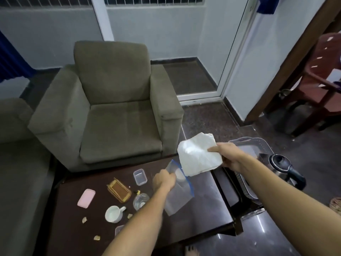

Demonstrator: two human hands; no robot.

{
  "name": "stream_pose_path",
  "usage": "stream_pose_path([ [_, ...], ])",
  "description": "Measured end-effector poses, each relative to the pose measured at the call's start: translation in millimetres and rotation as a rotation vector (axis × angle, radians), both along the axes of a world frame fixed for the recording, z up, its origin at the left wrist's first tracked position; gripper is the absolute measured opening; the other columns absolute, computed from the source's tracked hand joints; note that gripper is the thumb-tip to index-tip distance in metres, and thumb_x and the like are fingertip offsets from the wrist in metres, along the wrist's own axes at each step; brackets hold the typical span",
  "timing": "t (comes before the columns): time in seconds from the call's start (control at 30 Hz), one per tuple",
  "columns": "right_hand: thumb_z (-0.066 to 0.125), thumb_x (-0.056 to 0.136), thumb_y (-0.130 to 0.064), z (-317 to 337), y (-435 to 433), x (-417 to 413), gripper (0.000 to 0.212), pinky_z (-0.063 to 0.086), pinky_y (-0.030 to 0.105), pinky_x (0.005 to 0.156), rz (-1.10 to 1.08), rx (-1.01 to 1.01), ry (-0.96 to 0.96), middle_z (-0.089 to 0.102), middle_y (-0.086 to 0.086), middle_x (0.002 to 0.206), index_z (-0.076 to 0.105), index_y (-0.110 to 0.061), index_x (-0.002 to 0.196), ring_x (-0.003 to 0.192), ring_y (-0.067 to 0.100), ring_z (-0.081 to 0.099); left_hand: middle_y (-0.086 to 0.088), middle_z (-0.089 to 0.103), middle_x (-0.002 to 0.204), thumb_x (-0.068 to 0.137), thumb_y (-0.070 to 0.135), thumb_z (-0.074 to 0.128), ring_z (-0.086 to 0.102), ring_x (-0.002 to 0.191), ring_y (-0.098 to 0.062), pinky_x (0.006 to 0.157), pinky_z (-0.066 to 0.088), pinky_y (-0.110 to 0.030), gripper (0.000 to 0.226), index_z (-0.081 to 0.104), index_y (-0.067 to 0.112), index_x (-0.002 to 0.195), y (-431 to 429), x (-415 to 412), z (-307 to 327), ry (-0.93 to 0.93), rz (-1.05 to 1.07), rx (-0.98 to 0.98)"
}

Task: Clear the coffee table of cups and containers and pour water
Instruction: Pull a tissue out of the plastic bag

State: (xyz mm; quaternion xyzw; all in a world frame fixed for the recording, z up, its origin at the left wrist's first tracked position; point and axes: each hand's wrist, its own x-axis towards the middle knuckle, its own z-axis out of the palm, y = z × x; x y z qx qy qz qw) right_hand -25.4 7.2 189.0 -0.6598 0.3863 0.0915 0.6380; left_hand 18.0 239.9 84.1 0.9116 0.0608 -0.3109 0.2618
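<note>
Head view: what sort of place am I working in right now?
Probably a home living room. A green upholstered armchair and part of a matching sofa stand around a dark low coffee table, which carries a white cup and a clear plastic container.

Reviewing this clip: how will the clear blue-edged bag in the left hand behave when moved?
Probably floppy: the bag hangs limp below the left hand, which grips its upper part. Likely light, since one hand carries it. Its glossy film may be slippery.
</note>
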Motion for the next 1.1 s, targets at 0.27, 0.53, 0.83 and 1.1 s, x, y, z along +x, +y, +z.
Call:
stream_pose_path([
  [0.27,0.071,0.09,-0.006,-60,-41,-15,0.026,0.048,0.043,0.088,0.009,0.098,0.091,0.073,0.019,0.109,0.076,-0.004,0.115,0.097,0.03,0.063,-0.016,0.07,0.132,0.099,0.034,0.047,0.066,0.123,-0.036,0.091,0.05,-0.034,0.046,0.067,0.009,0.131,-33,-14,-53,0.129,0.059,0.042],
  [0.53,0.071,0.091,-0.007,-76,-68,-18,0.02,0.06,0.028,0.062,0.097,0.145,0.101,0.077,0.017,0.105,0.078,-0.005,0.11,0.086,0.027,0.071,-0.01,0.079,0.097,0.099,0.046,0.045,0.077,0.097,-0.034,0.09,0.062,-0.039,0.044,0.07,0.013,0.115,-71,-21,-68,0.243,0.095,-0.062],
  [0.83,0.078,0.087,-0.011,-44,-61,7,0.022,0.049,0.05,0.09,0.31,0.161,0.037,0.074,0.025,0.115,0.08,-0.006,0.109,0.098,0.035,0.066,-0.002,0.08,0.11,0.09,0.075,0.054,0.074,0.094,-0.021,0.083,0.061,-0.041,0.057,0.075,0.029,0.117,-41,10,5,0.332,0.459,-0.835],
  [1.1,0.083,0.085,-0.02,44,-5,60,0.023,0.06,0.037,0.071,0.616,0.205,-0.104,0.078,0.017,0.11,0.082,-0.009,0.105,0.091,0.03,0.075,-0.009,0.079,0.118,0.092,0.018,0.077,0.073,0.1,-0.023,0.078,0.057,-0.037,0.022,0.076,0.019,0.115,22,33,116,0.04,0.439,-0.964],
])
